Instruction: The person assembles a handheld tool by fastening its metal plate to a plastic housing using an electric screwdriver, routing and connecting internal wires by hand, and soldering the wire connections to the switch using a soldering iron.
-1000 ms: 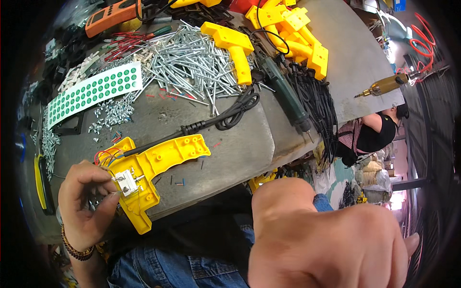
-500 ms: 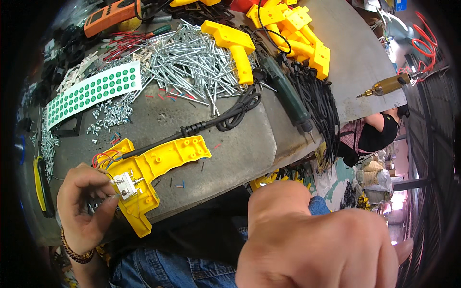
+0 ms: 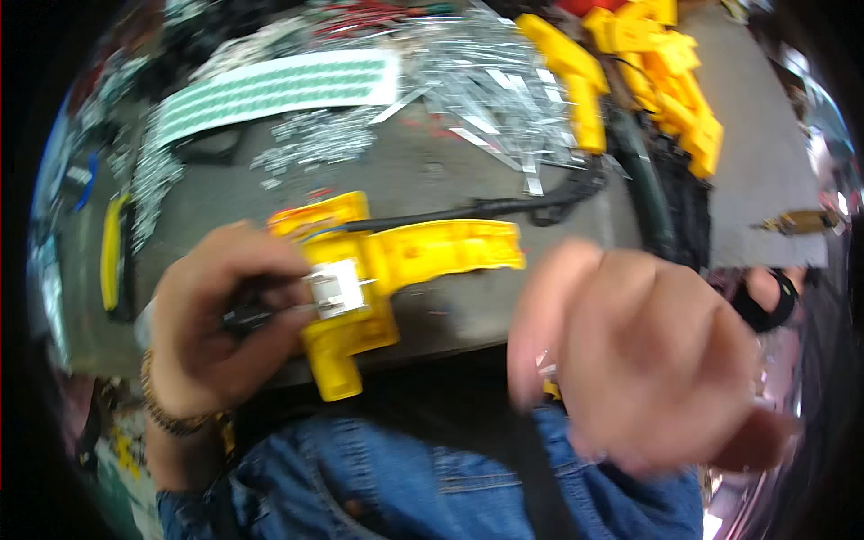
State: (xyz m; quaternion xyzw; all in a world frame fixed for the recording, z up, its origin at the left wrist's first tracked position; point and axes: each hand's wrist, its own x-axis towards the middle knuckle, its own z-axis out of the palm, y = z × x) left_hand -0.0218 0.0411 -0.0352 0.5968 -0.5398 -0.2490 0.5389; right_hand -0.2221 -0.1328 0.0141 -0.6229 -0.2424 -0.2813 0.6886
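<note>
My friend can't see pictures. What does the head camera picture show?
The person's left hand presses on a white part inside an open yellow tool shell at the edge of a grey workbench. Their right hand hangs blurred, close to the camera, holding nothing visible. Shiny screws are piled behind.

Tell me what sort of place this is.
Most likely an assembly workbench in a small workshop or factory. A heap of loose metal screws, a stack of identical yellow tool shells and a half-open yellow shell under the left hand point to that.
</note>
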